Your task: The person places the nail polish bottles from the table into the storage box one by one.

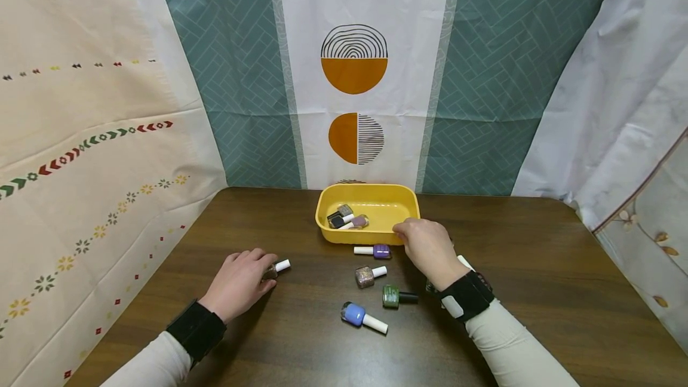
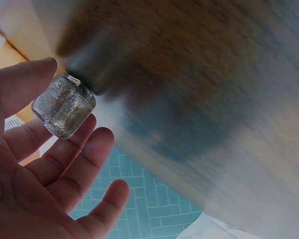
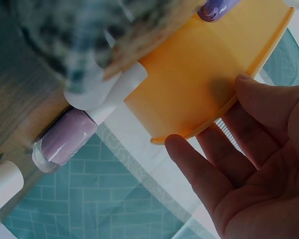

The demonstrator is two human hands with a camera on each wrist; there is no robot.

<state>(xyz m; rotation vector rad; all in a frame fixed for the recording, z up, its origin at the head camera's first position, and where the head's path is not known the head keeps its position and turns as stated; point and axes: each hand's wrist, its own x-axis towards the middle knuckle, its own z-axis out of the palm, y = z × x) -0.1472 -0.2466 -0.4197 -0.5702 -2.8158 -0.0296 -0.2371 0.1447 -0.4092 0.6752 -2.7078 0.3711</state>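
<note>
My left hand (image 1: 236, 284) pinches a glittery nail polish bottle (image 2: 65, 107) between thumb and fingers, low over the table on the left. Its white cap (image 1: 282, 265) sticks out past the fingertips. At the front right corner of a yellow plastic bin (image 1: 371, 237), my right hand (image 1: 430, 248) grips the rim. In the right wrist view the thumb lies on the outer wall and the other fingers reach over the edge. Inside the bin, at its left end, lie several bottles, among them a mauve one (image 1: 361, 221) and a black one (image 1: 337, 221).
Lying before the bin are a purple bottle (image 1: 382, 251), a glitter one (image 1: 365, 277), a green one (image 1: 390, 296) and a blue one (image 1: 353, 313). A lilac bottle (image 3: 70, 134) and others lie by my right wrist, partly hidden in the head view. Curtains hang behind the table.
</note>
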